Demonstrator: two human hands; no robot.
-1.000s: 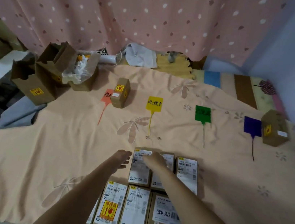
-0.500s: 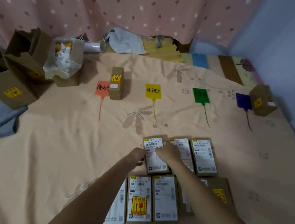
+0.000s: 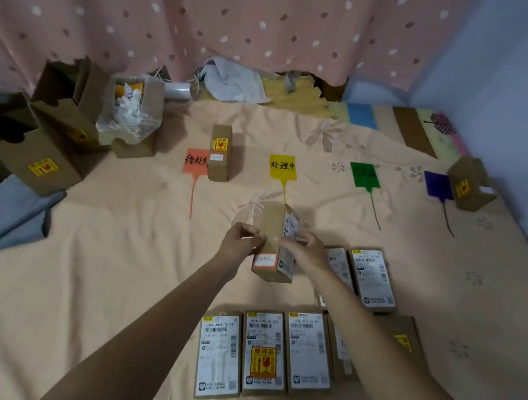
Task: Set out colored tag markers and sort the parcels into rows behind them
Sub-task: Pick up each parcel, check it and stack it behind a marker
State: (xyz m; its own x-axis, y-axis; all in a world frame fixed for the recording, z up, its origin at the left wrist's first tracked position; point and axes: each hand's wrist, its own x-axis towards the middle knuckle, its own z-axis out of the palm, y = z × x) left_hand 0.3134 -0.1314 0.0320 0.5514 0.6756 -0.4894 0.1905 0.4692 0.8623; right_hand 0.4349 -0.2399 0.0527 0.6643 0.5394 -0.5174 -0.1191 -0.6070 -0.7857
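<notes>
Both hands hold one small brown cardboard parcel point(image 3: 275, 245) on edge above the peach floral bedsheet point(image 3: 107, 245). Left hand point(image 3: 240, 242) grips its left side, fingers curled round the plain face; right hand point(image 3: 307, 252) grips the right side, where the white shipping label sits. A small red-bordered sticker faces the camera on the parcel's near end.

Tag markers lie in a row across the sheet: orange tag point(image 3: 194, 164), yellow tag point(image 3: 282, 168), green tag point(image 3: 363, 176), purple tag point(image 3: 438, 186). The held parcel is just in front of the yellow tag's tail.

One upright brown parcel point(image 3: 220, 153) stands touching the orange tag's right edge. Another brown parcel point(image 3: 470, 188) sits just beside the purple tag.

Unsorted labelled parcels point(image 3: 265, 352) lie flat near the bed's front edge, more point(image 3: 372, 277) under the right forearm.

Open cardboard boxes point(image 3: 44, 135) sit far left.
</notes>
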